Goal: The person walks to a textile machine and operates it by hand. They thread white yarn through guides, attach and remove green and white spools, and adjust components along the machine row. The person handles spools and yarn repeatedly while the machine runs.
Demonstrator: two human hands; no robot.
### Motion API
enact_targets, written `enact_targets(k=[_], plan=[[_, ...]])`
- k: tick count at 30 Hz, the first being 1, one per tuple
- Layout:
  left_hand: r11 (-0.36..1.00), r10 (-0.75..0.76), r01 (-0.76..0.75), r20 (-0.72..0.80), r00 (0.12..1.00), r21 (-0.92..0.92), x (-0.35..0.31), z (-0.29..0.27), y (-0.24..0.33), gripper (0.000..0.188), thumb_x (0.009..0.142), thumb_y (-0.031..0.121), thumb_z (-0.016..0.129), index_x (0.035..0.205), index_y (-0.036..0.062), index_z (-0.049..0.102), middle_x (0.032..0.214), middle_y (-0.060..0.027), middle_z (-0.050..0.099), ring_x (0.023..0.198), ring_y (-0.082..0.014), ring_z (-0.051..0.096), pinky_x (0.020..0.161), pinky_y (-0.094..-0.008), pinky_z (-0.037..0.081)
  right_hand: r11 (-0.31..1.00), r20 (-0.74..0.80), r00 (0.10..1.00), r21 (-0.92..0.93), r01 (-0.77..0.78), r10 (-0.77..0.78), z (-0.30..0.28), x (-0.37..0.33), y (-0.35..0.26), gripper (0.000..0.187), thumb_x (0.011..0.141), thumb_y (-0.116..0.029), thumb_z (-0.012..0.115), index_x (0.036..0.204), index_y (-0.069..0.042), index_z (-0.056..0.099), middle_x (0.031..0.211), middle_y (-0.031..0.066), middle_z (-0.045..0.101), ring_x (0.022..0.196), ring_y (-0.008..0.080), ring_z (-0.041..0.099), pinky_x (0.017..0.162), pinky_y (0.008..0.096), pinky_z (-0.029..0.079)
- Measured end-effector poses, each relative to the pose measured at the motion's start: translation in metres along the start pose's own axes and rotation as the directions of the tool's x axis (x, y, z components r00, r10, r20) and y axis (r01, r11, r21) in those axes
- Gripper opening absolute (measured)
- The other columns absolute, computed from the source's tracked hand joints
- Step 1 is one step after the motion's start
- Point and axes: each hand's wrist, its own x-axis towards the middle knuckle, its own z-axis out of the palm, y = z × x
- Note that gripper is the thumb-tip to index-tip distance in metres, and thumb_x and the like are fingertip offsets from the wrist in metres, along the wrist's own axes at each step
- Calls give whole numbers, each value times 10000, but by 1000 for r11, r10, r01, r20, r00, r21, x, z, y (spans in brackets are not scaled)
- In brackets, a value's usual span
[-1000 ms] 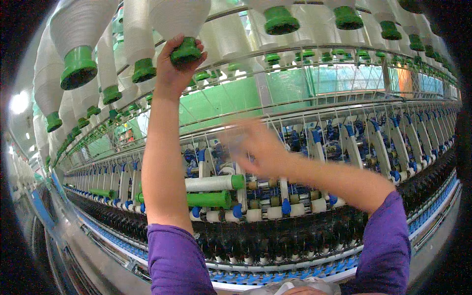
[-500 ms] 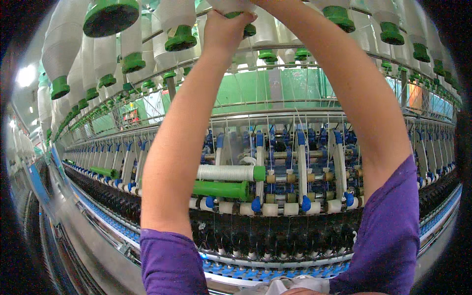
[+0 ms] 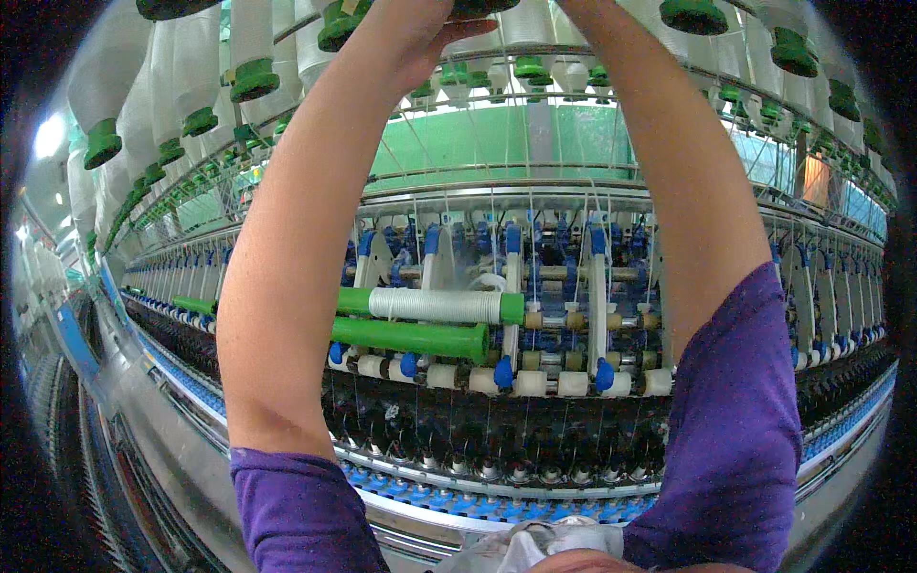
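Both my arms reach up to a row of hanging roving bobbins. My left hand (image 3: 420,40) is cut by the top edge, holding the dark green lower end of a white roving bobbin (image 3: 483,9); part of its fingers is hidden. Of my right arm (image 3: 693,191) only the forearm and sleeve show; the hand is beyond the top edge. Below, between my arms, a green bobbin wound with white roving (image 3: 435,306) lies on the spinning frame (image 3: 544,325). A bare green bobbin tube (image 3: 411,338) rests just in front of it.
More full bobbins, such as one with a green base (image 3: 253,81), hang left and right overhead. Thin roving strands run down to the blue and white drafting arms (image 3: 513,244). A blue rail (image 3: 554,509) crosses near me. At left, another machine row (image 3: 72,382) lines the aisle.
The view has shifted, so the hanging bobbins and my hands sit higher in the picture. My right hand has left the view. My left hand stays at the bobbin's green end.
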Motion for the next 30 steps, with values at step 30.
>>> enact_targets(k=[30], plan=[[917, 200, -164, -65, 978, 363, -43, 33, -14, 758, 786, 486, 600, 1324, 29, 323, 1328, -203, 340, 1242, -349, 313, 951, -511, 353, 966, 709, 662, 109, 235, -241, 35, -197, 34, 264, 810, -218, 592, 1049, -105, 597, 996, 147, 609, 955, 323, 594, 787, 437, 484]])
